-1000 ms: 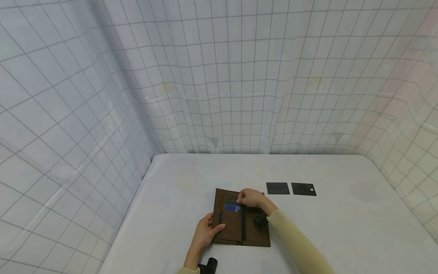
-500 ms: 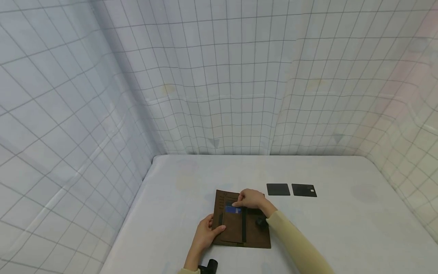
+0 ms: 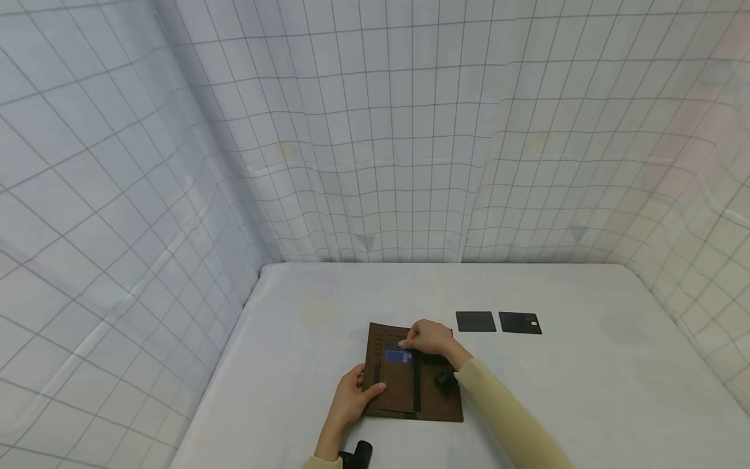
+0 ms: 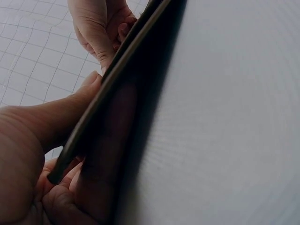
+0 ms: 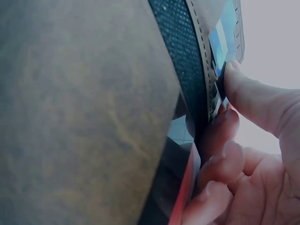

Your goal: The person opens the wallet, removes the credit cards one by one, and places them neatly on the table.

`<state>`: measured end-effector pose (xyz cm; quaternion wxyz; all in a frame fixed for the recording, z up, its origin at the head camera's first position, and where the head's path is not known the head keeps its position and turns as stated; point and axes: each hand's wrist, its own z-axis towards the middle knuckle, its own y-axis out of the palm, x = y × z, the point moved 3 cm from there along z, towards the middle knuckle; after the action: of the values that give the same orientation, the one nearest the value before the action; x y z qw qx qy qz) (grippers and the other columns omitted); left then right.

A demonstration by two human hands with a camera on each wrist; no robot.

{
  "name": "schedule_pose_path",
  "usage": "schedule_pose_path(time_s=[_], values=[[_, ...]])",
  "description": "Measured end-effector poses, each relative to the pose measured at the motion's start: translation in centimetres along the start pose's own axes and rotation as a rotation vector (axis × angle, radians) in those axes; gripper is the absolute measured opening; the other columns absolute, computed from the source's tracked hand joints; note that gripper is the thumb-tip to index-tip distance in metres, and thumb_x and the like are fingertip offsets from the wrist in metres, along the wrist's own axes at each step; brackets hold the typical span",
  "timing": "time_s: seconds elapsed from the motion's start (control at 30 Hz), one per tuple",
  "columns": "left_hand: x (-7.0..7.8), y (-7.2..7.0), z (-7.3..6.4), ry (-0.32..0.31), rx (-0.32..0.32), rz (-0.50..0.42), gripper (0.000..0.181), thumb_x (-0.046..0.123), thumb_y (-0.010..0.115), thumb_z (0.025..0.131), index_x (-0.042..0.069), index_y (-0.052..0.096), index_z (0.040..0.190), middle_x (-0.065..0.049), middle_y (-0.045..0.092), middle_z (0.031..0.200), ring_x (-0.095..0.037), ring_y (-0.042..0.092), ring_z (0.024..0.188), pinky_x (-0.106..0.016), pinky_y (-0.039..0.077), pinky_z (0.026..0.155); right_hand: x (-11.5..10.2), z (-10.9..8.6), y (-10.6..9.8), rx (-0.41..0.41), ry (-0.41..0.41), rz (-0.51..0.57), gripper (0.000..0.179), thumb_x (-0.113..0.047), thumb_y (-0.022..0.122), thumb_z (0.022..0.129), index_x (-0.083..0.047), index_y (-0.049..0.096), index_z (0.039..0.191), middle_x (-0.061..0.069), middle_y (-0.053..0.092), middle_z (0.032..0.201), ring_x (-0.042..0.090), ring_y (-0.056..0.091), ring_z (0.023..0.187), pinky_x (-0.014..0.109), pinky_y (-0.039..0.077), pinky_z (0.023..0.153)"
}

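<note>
A brown leather wallet point(image 3: 398, 384) lies unfolded on the white table, a black elastic band point(image 3: 417, 384) running down it. My left hand point(image 3: 350, 396) grips its left edge, thumb on top; in the left wrist view the fingers reach underneath. A blue card point(image 3: 398, 356) shows at the pocket's upper edge. Over that pocket is my right hand point(image 3: 430, 339). In the right wrist view its thumb point(image 5: 241, 91) and index finger pinch the edge of a card point(image 5: 221, 96) at the stitched pocket rim. Most of that card is hidden.
Two black cards lie side by side beyond the wallet to the right: a plain one point(image 3: 476, 322) and one with a small white square point(image 3: 519, 323). Gridded white curtains point(image 3: 375, 163) enclose the white table point(image 3: 586, 391) at the back and sides.
The right hand's fingertips have shifted slightly left over the pocket, nearer the blue card. The left hand and the wallet stay in place.
</note>
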<state>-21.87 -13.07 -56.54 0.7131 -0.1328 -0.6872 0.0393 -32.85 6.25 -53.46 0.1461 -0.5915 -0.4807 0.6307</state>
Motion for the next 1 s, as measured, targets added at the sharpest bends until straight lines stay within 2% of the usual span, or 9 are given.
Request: schedule_pose_path(time_s=[0.3, 0.53, 0.63, 0.77, 0.83, 0.9, 1.0], values=[[-0.3, 0.0, 0.3, 0.005, 0.000, 0.022, 0.057, 0.012, 0.074, 0.083, -0.016, 0.047, 0.124, -0.023, 0.066, 0.100, -0.025, 0.067, 0.080, -0.027, 0.053, 0.064, 0.1, 0.1, 0.0, 0.012, 0.014, -0.011, 0.027, -0.040, 0.066, 0.088, -0.015, 0.062, 0.078, -0.006, 0.051, 0.063, 0.009, 0.040, 0.053, 0.025, 0.034, 0.049], [-0.1, 0.0, 0.1, 0.007, -0.012, -0.008, 0.056, 0.008, 0.072, 0.085, -0.017, 0.045, 0.126, -0.025, 0.065, 0.103, -0.028, 0.067, 0.084, -0.027, 0.053, 0.065, 0.2, 0.1, 0.0, 0.019, -0.009, -0.010, 0.032, -0.050, 0.066, 0.085, -0.018, 0.064, 0.080, -0.008, 0.055, 0.068, 0.010, 0.045, 0.056, 0.027, 0.037, 0.052], [1.0, -0.1, -0.2, 0.015, -0.016, -0.013, 0.053, 0.005, 0.070, 0.085, -0.019, 0.044, 0.125, -0.028, 0.064, 0.103, -0.032, 0.067, 0.085, -0.028, 0.053, 0.066, 0.2, 0.0, 0.1, 0.022, -0.019, -0.011, 0.033, -0.051, 0.067, 0.083, -0.019, 0.065, 0.079, -0.008, 0.056, 0.068, 0.010, 0.045, 0.055, 0.028, 0.038, 0.051], [3.1, -0.1, -1.0, 0.017, -0.016, 0.003, 0.051, 0.003, 0.070, 0.085, -0.021, 0.045, 0.122, -0.031, 0.063, 0.101, -0.034, 0.066, 0.084, -0.028, 0.053, 0.066, 0.2, 0.0, 0.1, 0.024, -0.016, -0.029, 0.030, -0.050, 0.069, 0.081, -0.021, 0.066, 0.076, -0.009, 0.056, 0.067, 0.010, 0.044, 0.055, 0.027, 0.037, 0.050], [3.6, -0.1, -1.2, 0.015, -0.019, 0.012, 0.050, 0.003, 0.069, 0.085, -0.021, 0.045, 0.122, -0.031, 0.063, 0.101, -0.033, 0.067, 0.083, -0.027, 0.053, 0.066, 0.2, -0.1, 0.1, 0.030, -0.010, -0.033, 0.029, -0.049, 0.070, 0.081, -0.021, 0.065, 0.075, -0.010, 0.056, 0.066, 0.009, 0.044, 0.054, 0.027, 0.037, 0.049], [3.5, -0.1, -1.1, 0.013, -0.021, 0.008, 0.050, 0.003, 0.069, 0.086, -0.021, 0.045, 0.122, -0.031, 0.063, 0.101, -0.033, 0.067, 0.083, -0.027, 0.053, 0.066, 0.2, -0.1, 0.2, 0.038, -0.008, -0.032, 0.029, -0.048, 0.071, 0.081, -0.021, 0.065, 0.074, -0.009, 0.055, 0.065, 0.009, 0.044, 0.054, 0.027, 0.037, 0.049], [2.3, -0.1, -0.8, 0.015, -0.020, 0.001, 0.051, 0.004, 0.069, 0.086, -0.020, 0.045, 0.123, -0.030, 0.064, 0.102, -0.033, 0.067, 0.084, -0.028, 0.053, 0.066, 0.2, -0.1, 0.1, 0.055, -0.006, -0.028, 0.029, -0.047, 0.071, 0.081, -0.020, 0.064, 0.073, -0.009, 0.055, 0.064, 0.010, 0.044, 0.054, 0.027, 0.036, 0.049]])
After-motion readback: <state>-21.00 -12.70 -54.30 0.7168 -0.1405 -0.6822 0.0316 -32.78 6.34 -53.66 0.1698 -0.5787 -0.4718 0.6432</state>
